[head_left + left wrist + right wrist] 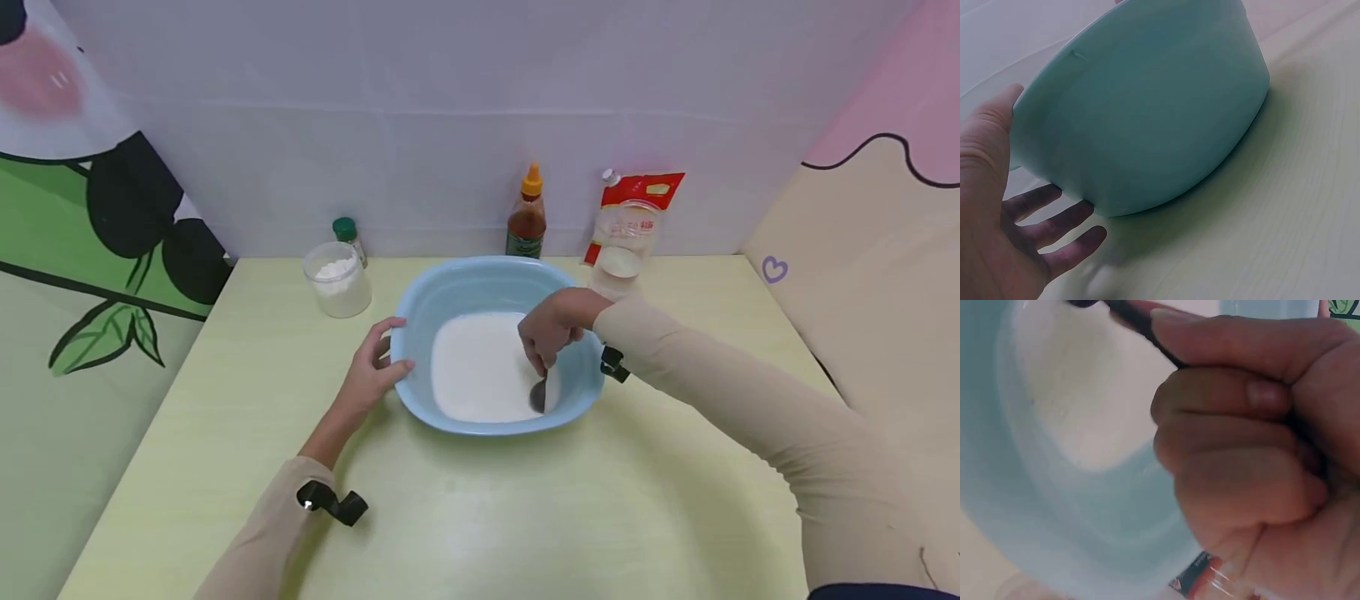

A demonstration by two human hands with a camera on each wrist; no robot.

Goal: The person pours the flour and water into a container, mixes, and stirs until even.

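Observation:
A light blue plastic basin (480, 430) with smooth white contents (480, 367) stands mid-table. At its left side my left hand (369, 371) holds the rim, the thumb on the edge; in the left wrist view the other fingers (1060, 225) lie along or near the outer wall. My right hand (551, 327) reaches over the basin's right side and grips a dark-handled spoon (537, 396). The spoon's bowl is at the white contents, near the front right of the basin. In the right wrist view the fingers (1235, 481) curl round the handle.
Behind the basin stand a sauce bottle (527, 221) with an orange cap, a clear container (618, 262) and a red-and-clear pouch (652, 190). Back left are a jar of white powder (339, 287) and a small green-capped bottle (347, 232). A cloth wall (450, 167) borders the table.

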